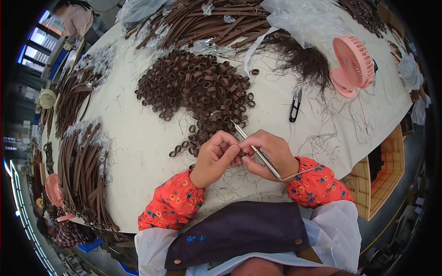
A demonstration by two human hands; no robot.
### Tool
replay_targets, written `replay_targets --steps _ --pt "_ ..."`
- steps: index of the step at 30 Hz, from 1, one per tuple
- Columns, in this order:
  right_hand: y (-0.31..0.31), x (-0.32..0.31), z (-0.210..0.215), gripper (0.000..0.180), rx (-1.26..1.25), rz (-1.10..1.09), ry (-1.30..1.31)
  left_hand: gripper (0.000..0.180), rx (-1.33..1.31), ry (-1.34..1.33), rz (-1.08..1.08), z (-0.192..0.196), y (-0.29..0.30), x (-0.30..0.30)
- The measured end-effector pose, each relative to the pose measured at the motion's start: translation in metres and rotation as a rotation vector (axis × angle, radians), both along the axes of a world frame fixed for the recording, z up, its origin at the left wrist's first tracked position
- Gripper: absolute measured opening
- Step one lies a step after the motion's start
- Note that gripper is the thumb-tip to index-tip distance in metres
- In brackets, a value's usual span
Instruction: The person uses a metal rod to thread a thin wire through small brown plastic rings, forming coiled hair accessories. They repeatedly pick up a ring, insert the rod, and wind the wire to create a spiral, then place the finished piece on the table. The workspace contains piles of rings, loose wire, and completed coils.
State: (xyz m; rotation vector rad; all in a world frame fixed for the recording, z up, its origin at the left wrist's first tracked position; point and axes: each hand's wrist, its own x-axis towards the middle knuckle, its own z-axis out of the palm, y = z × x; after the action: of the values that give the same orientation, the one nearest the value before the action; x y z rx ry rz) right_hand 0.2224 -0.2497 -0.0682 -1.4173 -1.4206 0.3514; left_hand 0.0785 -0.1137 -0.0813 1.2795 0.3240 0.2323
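Note:
My left hand (216, 157) is closed, thumb and fingers pinched together around a small brown strap loop (242, 153), mostly hidden by the fingertips. Close beside it, my right hand (270, 155) is closed on a slim silver pen-shaped metal tool (258, 152), with its fingertips also at the loop. The tool slants up and left, its tip at the near edge of a heap of brown strap loops (198, 83). A thin cord (301, 173) runs from its rear end over my right sleeve. Several loose loops lie left of my hands.
Black-handled thread snips (295, 106) and a pink fan (352, 64) stand to the right. Bundles of brown straps (83, 170) lie at the left, more straps (207, 23) at the back. Loose threads (320, 145) litter the white table (133, 152). A wooden bin (382, 175) is beyond the right edge.

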Motion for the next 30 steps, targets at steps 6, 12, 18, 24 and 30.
replay_targets --steps 6,12,18,24,30 --pt "-0.003 -0.001 -0.003 0.026 -0.061 -0.056 0.308 0.01 0.121 -0.003 0.107 -0.003 -0.003 -0.001" --pt "-0.008 0.011 0.0 0.028 0.022 0.138 0.817 0.008 0.124 0.002 0.169 -0.002 -0.004 -0.001" --pt "-0.009 0.009 0.004 0.028 -0.053 0.171 0.897 0.009 0.126 0.009 0.182 -0.001 -0.005 -0.001" --pt "-0.008 0.008 0.003 0.026 -0.065 0.188 0.887 0.008 0.104 0.0 0.178 -0.002 -0.005 -0.002" --pt "-0.007 0.008 0.004 0.026 -0.082 0.186 0.867 0.008 0.104 -0.018 0.184 -0.003 -0.005 -0.001"
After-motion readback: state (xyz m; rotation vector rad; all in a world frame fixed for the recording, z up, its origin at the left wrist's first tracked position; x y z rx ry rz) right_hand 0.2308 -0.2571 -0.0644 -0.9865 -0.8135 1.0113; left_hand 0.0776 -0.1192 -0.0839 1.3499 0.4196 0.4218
